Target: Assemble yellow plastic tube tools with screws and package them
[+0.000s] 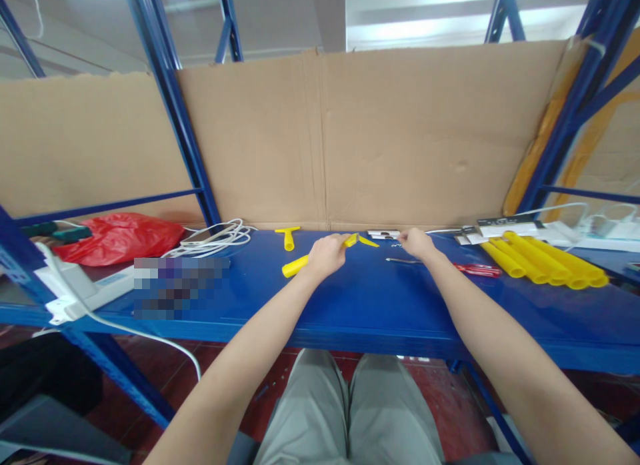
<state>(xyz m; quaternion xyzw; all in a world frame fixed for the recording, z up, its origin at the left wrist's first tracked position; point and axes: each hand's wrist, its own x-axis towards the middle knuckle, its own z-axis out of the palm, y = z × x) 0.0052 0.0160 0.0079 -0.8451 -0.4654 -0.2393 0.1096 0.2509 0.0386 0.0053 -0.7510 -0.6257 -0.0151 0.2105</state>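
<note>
My left hand is wrapped round a yellow tube-like handle, whose lower end points down-left and whose angled yellow head sticks out to the right. My right hand is over the blue shelf top with its fingers pinched together beside small bits; whatever is between them is too small to make out. Just left of that hand lies a small white item. A screwdriver with a red handle lies under my right forearm, its metal shaft pointing left. A yellow T-shaped piece stands behind my left hand.
Several yellow tubes lie at the right beside white boxes. To the left are a red plastic bag, a coiled white cable, a power strip and a blurred-out object. Cardboard backs the blue shelf.
</note>
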